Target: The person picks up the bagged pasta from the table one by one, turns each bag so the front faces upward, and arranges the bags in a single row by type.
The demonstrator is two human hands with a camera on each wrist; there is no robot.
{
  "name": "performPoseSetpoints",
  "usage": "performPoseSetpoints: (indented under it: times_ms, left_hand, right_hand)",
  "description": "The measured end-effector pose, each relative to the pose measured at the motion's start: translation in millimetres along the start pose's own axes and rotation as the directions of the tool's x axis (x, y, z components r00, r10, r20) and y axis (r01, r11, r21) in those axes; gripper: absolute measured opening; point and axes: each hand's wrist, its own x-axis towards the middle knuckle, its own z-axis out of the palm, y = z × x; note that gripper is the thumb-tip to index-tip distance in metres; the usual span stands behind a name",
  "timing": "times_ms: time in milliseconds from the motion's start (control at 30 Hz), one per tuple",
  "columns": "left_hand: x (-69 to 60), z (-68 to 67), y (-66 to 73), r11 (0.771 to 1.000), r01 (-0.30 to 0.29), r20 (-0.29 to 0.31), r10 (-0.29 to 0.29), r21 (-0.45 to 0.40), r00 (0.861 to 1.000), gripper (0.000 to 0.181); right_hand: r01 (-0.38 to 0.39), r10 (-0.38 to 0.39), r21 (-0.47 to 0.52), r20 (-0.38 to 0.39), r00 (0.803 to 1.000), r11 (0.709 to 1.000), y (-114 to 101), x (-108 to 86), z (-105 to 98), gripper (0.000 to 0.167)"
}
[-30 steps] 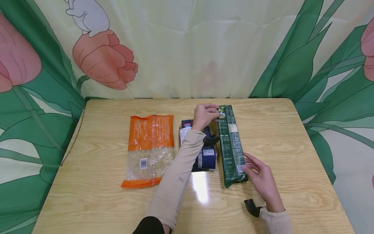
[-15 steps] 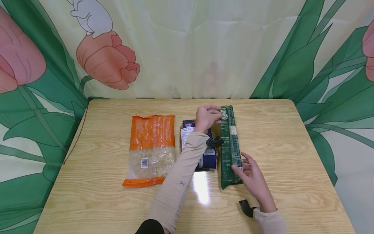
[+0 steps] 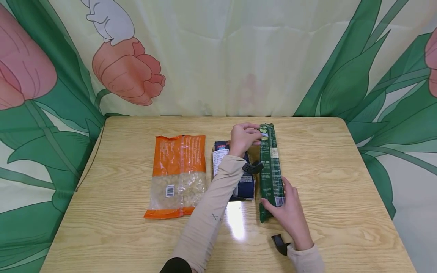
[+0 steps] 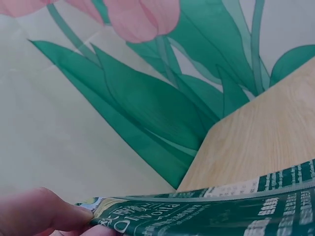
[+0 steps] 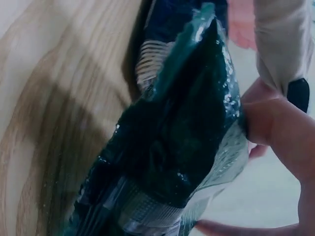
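Note:
A long dark green packet of spaghetti [image 3: 271, 167] lies at the right of the middle of the table, close beside a navy pasta packet [image 3: 246, 189]. My left hand [image 3: 243, 139] pinches the far end of the spaghetti packet, reaching over the navy one. In the left wrist view the left hand [image 4: 34, 214] holds the packet's printed corner. My right hand [image 3: 288, 212] grips the near end, thumb on its left side and fingers at its right edge. The right wrist view shows the crimped end of the green packet [image 5: 162, 137] within the right hand [image 5: 280, 142].
Left of the navy packet lies a flat orange and clear bag [image 3: 179, 155] of pale pieces. My left sleeve [image 3: 208, 212] partly covers the navy packet. The wooden table [image 3: 327, 151] meets a flower-printed curtain [image 3: 259, 57] at its far edge.
The near end of the spaghetti packet has swung slightly left, so it lies straighter. My right hand has moved left, its thumb now across the packet. The left hand keeps its pinch.

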Motion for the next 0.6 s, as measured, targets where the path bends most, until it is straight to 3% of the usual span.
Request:
performPoseSetpoints:
  times_ms: [300,600]
  left_hand:
    - [-2.5,-4.4,6.5,0.999,0.016,0.031,-0.015,-0.027,0.999,0.02]
    - [-6.9,-0.6,9.2,0.998,-0.049,0.039,0.048,0.027,0.998,0.022]
  right_hand:
    - [0.019,-0.021,0.136,0.008,1.0,0.99,0.8,-0.2,-6.1,0.075]
    - [0.044,-0.049,0.26,0.011,0.999,0.965,4.6,-1.8,-8.1,0.066]
